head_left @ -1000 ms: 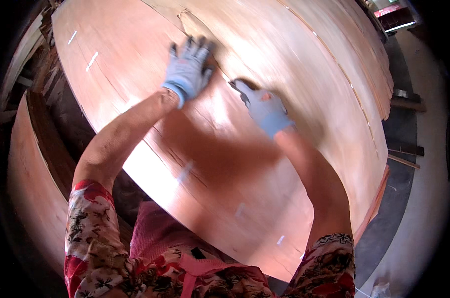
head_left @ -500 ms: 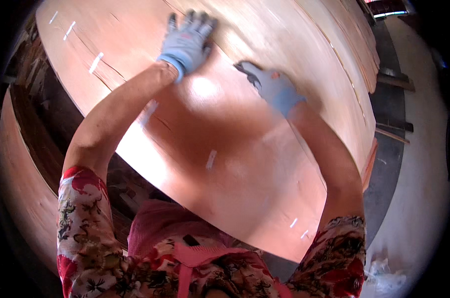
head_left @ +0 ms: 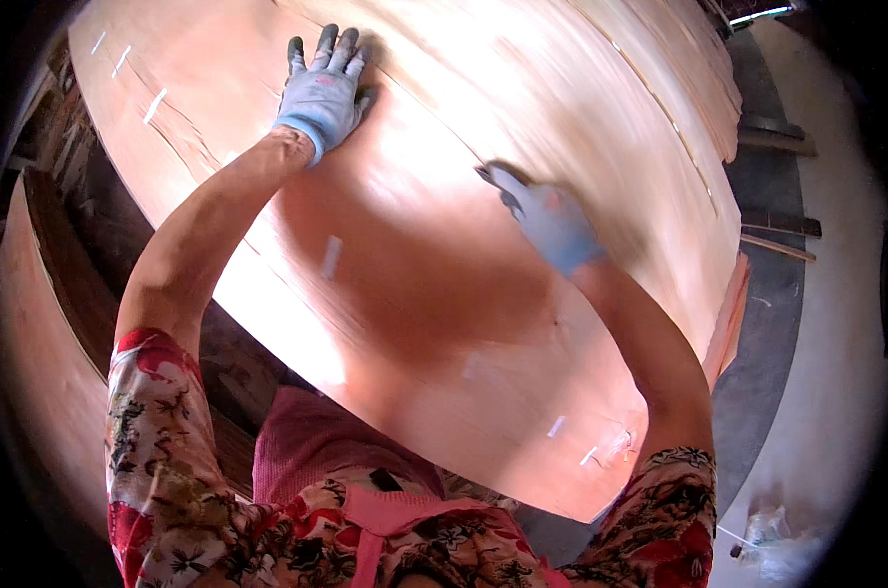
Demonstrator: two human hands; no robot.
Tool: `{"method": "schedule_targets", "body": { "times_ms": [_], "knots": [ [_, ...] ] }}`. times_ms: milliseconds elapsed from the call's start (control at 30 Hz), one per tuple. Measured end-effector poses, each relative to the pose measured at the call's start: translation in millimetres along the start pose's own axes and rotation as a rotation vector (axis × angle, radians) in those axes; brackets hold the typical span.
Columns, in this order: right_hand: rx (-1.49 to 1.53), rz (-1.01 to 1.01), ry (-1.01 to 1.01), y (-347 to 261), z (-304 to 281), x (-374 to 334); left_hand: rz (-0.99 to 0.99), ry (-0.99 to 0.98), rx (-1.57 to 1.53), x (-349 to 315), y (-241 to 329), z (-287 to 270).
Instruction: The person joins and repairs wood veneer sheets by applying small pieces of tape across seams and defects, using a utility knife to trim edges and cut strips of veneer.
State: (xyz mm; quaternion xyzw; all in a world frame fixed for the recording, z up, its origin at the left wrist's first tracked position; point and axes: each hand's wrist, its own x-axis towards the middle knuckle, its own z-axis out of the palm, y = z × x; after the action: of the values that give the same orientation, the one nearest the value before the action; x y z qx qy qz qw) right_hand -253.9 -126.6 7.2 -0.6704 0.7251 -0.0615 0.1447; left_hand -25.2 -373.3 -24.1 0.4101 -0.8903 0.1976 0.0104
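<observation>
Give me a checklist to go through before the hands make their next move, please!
1. Left hand, in a grey glove with blue cuff, spread over the large, thin, pinkish wooden sheet: ok.
2. Right hand, in a matching glove, beside the long, thin, dark seam: ok.
3. Right hand's grip: cannot tell, it is blurred.
4. Sheet free of dark, crack-like lines: not ok, some show left of the left hand.
5. Short white strips stuck firmly: cannot tell.

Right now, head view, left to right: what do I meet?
Reddish wood panel at lower left → lowest of the three white strips at upper left → gloved left hand → gloved right hand → thin wooden strip at far right.
</observation>
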Motion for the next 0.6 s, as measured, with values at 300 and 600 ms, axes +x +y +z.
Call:
{"method": "schedule_targets", "body": {
  "times_ms": [300,600],
  "knots": [
    [-0.205,0.051,-0.023,26,15,-45,0.099,0.113,-0.294,-75,110,-20],
    [-0.244,0.088,-0.064,55,20,-126,0.188,0.029,-0.307,-140,222,-76]
  ]
}}
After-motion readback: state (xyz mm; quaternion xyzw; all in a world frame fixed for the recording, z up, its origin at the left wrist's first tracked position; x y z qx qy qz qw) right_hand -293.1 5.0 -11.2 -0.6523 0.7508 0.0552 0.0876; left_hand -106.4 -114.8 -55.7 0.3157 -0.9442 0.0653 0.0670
